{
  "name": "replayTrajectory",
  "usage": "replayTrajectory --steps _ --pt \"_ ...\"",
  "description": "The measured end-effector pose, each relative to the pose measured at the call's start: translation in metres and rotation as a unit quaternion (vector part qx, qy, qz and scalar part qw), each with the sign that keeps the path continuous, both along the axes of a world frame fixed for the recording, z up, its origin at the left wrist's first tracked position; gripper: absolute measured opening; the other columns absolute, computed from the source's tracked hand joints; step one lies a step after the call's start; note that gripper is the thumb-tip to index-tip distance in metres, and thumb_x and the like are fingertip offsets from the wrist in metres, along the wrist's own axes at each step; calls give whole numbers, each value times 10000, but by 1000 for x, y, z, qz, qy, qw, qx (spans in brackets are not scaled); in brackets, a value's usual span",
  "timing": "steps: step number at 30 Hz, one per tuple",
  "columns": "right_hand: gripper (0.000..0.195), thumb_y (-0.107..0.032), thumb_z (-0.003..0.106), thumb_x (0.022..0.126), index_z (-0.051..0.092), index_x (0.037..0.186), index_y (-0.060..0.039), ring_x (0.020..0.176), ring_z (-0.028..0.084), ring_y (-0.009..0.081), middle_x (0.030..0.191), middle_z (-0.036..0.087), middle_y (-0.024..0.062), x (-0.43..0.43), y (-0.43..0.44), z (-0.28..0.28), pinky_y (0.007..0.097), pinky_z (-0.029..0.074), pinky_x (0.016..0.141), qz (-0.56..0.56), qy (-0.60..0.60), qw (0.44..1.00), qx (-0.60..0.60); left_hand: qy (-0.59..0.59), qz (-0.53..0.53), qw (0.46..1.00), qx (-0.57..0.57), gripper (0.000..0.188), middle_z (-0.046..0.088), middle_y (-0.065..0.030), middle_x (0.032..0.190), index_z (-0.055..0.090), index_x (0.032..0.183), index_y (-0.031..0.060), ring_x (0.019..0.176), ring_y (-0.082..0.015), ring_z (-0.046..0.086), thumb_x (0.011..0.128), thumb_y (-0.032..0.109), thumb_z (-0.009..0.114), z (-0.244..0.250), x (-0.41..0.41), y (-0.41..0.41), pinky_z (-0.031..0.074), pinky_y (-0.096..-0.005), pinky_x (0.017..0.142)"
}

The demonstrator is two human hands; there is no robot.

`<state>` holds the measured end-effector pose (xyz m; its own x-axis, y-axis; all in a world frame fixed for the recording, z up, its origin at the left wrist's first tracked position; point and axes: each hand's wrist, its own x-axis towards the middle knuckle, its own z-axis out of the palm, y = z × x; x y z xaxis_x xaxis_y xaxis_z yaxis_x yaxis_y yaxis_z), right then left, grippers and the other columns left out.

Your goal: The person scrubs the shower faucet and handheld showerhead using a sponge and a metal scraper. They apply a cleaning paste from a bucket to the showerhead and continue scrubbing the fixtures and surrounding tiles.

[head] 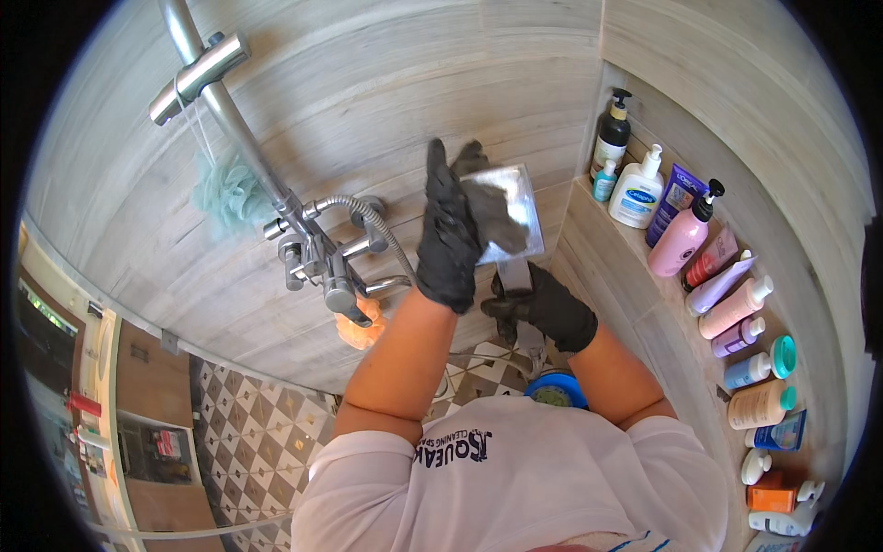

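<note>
My right hand [548,307], in a black glove, grips the grey handle of a square chrome hand shower head [528,200]. Its shiny flat face is turned up towards me. Against the left side of that face is my left hand [448,234], also black-gloved, with fingers raised and apart. A blurred dark patch crosses the plate; whether it is fingers or their reflection, I cannot tell. Below the handle, a hose [497,360] runs off to the left.
Left of my hands are the chrome shower mixer [338,290], riser bar [245,131], teal mesh sponge [231,193] and orange mesh sponge [362,323]. Several bottles, including a Cetapha-marked pump bottle [636,196], line the ledge at right. A blue container [557,388] sits below.
</note>
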<state>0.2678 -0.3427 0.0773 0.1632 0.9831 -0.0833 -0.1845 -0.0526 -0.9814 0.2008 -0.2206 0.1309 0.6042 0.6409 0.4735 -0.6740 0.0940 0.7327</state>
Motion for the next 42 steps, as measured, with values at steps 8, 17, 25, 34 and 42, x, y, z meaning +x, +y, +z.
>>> replayTrajectory --steps 8,17,25,34,42 --pt "320 -152 675 758 538 1016 -21 604 593 162 702 600 67 -14 -8 -13 298 471 545 -81 -169 982 -38 -22 -30 999 -24 783 413 -231 1261 243 1338 51 1048 -286 506 814 612 400 -7 -11 13 434 -380 870" --pt "278 -257 532 815 538 1029 -81 719 608 332 795 611 184 -10 -21 -14 428 475 649 -43 -564 822 -75 145 -111 969 166 651 505 -187 1191 255 1356 49 1029 -238 530 876 443 449 -42 -41 42 378 -322 923" --pt "245 -193 562 770 573 1001 -112 686 611 306 766 619 135 -1 -16 -21 399 483 608 -45 -626 777 -54 187 -22 948 255 675 451 -148 1267 222 1360 26 1163 -238 432 863 386 504 -59 -56 44 332 -331 968" --pt "172 -108 510 741 548 906 -75 723 611 315 764 614 149 2 -9 -34 411 471 631 -13 -659 749 -65 367 42 910 187 613 483 -110 1244 287 1340 59 1100 -198 489 798 37 572 -85 -65 27 435 -286 851" --pt "153 -98 517 744 524 894 -71 723 612 308 770 609 140 15 13 -72 405 476 609 -61 -664 745 -32 404 131 743 517 464 514 -89 1208 398 1279 79 1062 -170 519 833 90 528 -105 -64 10 452 -280 840"
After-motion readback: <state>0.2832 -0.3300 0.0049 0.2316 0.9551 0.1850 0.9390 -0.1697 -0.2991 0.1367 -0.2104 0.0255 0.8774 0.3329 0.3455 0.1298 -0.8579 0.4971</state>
